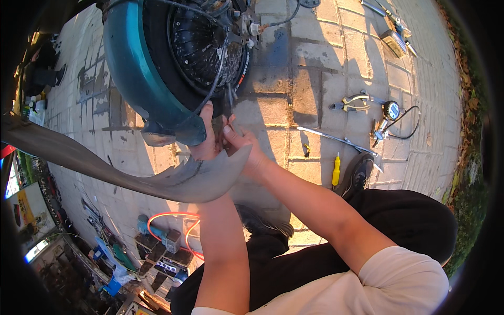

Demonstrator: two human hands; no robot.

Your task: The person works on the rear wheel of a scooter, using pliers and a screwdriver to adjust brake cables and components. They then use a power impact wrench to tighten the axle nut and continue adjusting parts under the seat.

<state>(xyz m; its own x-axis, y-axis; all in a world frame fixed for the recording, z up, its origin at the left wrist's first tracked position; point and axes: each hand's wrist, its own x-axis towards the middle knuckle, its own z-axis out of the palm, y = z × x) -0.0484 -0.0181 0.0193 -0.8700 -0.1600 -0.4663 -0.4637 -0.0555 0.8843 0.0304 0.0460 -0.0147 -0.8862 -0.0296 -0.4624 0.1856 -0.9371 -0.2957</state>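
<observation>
A black tyre (160, 63) on a wheel with a spattered dark hub (199, 47) stands under a teal fender (123, 58). My left hand (205, 144) is at the tyre's lower edge, beside the fender's end, its fingers partly hidden and curled round something I cannot make out. Close against it, my right hand (245, 146) has thumb and fingers pressed together; what they pinch is too small to tell. A thin black cable (212, 86) hangs from the hub down toward both hands. Below them a grey curved flap (173, 181) crosses over my left wrist.
On the paving to the right lie pliers (356, 102), a round gauge (391, 110) with a hose, a long metal bar (336, 138) and a yellow screwdriver (336, 170). A small box (394, 43) sits far right. At lower left are an orange hose (173, 213) and cluttered tools.
</observation>
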